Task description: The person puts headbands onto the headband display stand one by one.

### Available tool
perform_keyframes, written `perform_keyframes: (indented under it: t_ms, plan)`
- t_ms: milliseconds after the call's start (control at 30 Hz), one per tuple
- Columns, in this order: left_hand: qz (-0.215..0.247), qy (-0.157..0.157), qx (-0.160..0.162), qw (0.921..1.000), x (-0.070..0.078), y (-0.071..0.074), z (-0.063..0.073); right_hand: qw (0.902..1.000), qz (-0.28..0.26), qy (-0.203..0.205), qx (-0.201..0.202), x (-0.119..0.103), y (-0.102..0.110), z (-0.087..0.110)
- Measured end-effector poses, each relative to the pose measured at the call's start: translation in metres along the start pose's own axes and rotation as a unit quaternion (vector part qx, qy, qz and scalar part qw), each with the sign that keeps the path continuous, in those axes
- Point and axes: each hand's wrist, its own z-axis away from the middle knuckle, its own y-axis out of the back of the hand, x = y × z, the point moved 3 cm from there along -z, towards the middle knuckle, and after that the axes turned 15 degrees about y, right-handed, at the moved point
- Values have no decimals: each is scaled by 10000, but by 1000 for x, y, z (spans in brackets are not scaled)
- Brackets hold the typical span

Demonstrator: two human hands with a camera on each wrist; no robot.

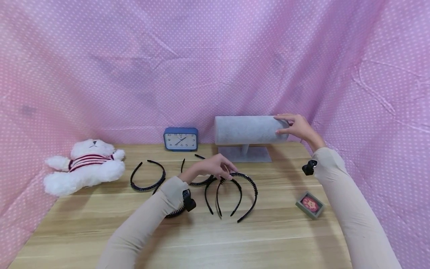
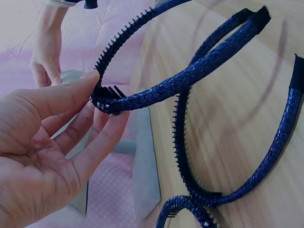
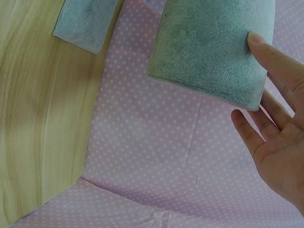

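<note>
My left hand (image 1: pixel 215 167) pinches a dark blue, toothed headband (image 2: pixel 156 93) between thumb and fingers, at the middle of its arch. In the head view this headband (image 1: pixel 256 191) stands with its ends pointing down over the table. Another headband (image 2: pixel 285 128) overlaps it in the left wrist view. My right hand (image 1: pixel 298 127) grips the right end of a grey plush headband stand (image 1: pixel 248 130), a horizontal roll on a post and flat base. In the right wrist view the thumb (image 3: pixel 266 50) presses the roll's side, and other fingers go partly hidden behind its end.
More headbands (image 1: pixel 147 188) lie on the wooden table (image 1: pixel 242 246), one partly under my left forearm. A blue alarm clock (image 1: pixel 180 139) stands at the back. To the left sits a white plush bear (image 1: pixel 92 164), and a small framed box (image 1: pixel 309 205) lies at the right.
</note>
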Motion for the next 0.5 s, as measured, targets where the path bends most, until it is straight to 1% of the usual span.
perform_keyframes:
  t_ms: [133,267,400,500]
  plan:
    - [-127,53,-125,9998,0,4,5,10000,-18,-11,-3,0,0,0]
    - [-206,-43,-253,9995,-1,9,11,10000,-49,-42,28,-1,1,1]
    - [-226,-195,-257,9992,-3,16,17,10000,-64,-40,47,-1,1,1]
    - [-194,-230,-199,9993,-7,23,24,10000,-52,-35,31,-1,0,1]
